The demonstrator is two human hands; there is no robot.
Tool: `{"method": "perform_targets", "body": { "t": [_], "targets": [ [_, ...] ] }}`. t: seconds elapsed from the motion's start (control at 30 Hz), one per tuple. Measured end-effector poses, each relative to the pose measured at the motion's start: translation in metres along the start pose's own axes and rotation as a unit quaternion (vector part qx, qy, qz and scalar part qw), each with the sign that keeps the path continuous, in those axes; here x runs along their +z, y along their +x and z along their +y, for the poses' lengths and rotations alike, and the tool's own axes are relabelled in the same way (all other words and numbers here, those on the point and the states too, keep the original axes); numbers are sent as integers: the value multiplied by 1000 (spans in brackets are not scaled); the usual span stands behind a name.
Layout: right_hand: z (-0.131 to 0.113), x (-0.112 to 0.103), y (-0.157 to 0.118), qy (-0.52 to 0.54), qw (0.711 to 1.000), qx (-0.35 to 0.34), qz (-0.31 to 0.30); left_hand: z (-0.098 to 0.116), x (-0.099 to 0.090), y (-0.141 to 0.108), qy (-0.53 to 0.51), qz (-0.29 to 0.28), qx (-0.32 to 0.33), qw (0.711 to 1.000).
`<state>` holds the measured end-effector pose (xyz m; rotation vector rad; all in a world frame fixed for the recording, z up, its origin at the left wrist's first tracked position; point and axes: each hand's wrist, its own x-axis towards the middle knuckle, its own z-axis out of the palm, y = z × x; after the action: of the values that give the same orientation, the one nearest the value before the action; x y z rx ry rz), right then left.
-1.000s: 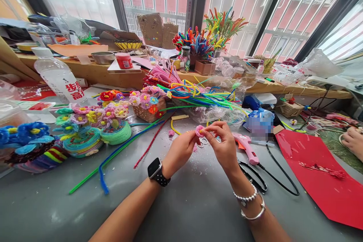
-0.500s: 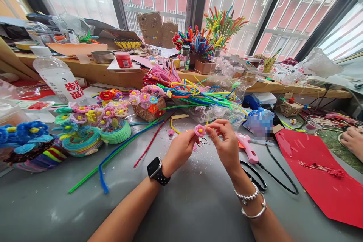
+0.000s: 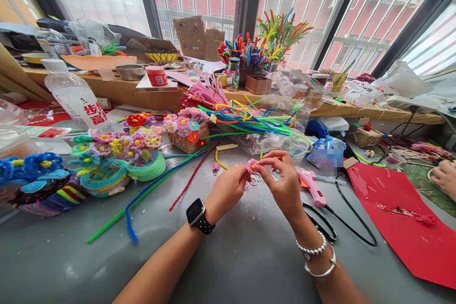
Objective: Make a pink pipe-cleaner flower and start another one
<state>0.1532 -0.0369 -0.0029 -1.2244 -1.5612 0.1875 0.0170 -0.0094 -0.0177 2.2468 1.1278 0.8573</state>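
Between my two hands, above the grey table, is a small pink pipe-cleaner flower (image 3: 251, 166). My left hand (image 3: 231, 185), with a black watch at the wrist, pinches it from the left. The thumb and forefinger of my right hand (image 3: 280, 178) close on its right side and partly cover it. Behind and below the flower, the handles of scissors (image 3: 255, 180) show on the table. A pink glue gun (image 3: 311, 186) lies just right of my right hand. Small pink scraps (image 3: 215, 166) lie beyond my left hand.
Pipe-cleaner flower baskets (image 3: 146, 164) stand at left, beside a water bottle (image 3: 76, 97). Loose pipe cleaners (image 3: 245, 116) are heaped on plastic behind my hands. A red sheet (image 3: 402, 213) and the glue gun's black cord (image 3: 356, 218) lie at right. Another person's hand (image 3: 445, 178) is at the right edge.
My right fingers have moved left onto the flower and now cover its yellow centre, which showed before. The left hand keeps its pinch. The view has shifted slightly.
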Motion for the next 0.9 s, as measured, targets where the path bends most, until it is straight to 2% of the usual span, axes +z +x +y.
{"method": "perform_targets", "body": {
  "t": [0.9],
  "targets": [
    [-3,1,-1,-26,1000,-18,-2,2,-2,0,-27,-5,2,1000]
  ]
}}
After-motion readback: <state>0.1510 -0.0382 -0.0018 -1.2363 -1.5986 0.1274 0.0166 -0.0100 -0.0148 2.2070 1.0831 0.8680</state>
